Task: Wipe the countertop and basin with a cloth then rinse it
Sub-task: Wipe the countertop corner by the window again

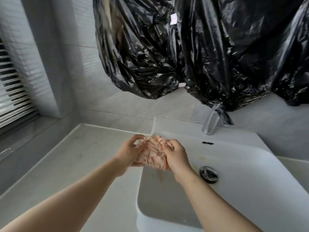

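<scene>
Both hands meet over the left edge of the basin (242,164), just where it joins the countertop (66,164). Between them is the cloth (153,154), a pale pink one with small reddish specks, bunched into a crumpled wad. The left hand (129,153) grips it from the nine o'clock side, fingers curled tightly in with the thumb on top. The right hand (175,156) clamps it from the three o'clock side, its fingers bent and dug into the folds. Both are closed firmly on the fabric (it looks wrung or squeezed, though no dripping water can be made out). The cloth is held up in the air, clear of the basin and counter below it.

From the cloth, the drain (208,174) sits at about four o'clock, near the right wrist, with some yellowish staining on the white surface close by. The tap (211,122) stands at roughly two o'clock on the back rim of the basin; no water shows at its spout. A small dark overflow slot (207,143) lies between tap and hands. Black plastic bags (192,47) hang on the wall at twelve o'clock, their lowest folds draping onto the top of the tap. At nine to ten o'clock, window blinds (11,91) fill the far left.
</scene>
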### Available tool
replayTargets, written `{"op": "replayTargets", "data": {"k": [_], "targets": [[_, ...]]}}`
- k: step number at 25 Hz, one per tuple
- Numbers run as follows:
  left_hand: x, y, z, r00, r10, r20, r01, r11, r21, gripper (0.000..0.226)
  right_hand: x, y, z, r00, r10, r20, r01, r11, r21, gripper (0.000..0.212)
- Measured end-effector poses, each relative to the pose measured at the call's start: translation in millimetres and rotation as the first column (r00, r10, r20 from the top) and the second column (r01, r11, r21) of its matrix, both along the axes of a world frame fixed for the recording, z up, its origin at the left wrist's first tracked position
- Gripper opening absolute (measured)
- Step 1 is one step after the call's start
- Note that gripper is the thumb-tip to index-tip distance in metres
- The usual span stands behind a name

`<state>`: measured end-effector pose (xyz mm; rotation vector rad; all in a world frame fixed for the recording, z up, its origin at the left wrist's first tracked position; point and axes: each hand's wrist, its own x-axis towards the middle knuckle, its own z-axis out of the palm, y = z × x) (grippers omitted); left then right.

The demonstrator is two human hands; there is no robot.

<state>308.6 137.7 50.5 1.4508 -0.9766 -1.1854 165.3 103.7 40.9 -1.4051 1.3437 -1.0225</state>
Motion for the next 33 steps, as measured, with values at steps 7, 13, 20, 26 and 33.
{"op": "replayTargets", "data": {"k": [7, 13, 20, 26, 33], "targets": [[127.9, 15.1, -39.6, 0.813, 0.001, 0.582, -0.086, 0.989, 0.118, 0.025, 118.3, 27.6, -30.6, 0.898, 0.066, -0.434, -0.112, 0.990, -0.081, 0.033], [200.3, 43.2, -127.4, 0.258, -0.400, 0.880, 0.152, 0.916, 0.372, 0.044, 160.9, 55.7, -113.0, 0.453, 0.194, -0.870, -0.577, 0.808, -0.121, 0.050], [252.2, 44.4, -153.0, 0.156, -0.325, 0.933, 0.122, 0.944, 0.308, 0.092, 183.1, 35.7, -157.2, 0.533, 0.206, -0.821, -0.636, 0.738, -0.228, 0.024], [314.6, 48.5, -173.5, -0.005, -0.318, 0.948, 0.155, 0.936, 0.315, 0.081, 166.5, -18.9, -167.0, 0.448, -0.156, -0.880, 0.141, 0.985, -0.103, 0.047], [315.9, 49.0, -182.7, 0.062, -0.266, 0.962, 0.069, 0.963, 0.262, 0.084, 256.8, 0.8, -181.8, 0.435, 0.115, -0.893, -0.591, 0.785, -0.187, 0.041]]}}
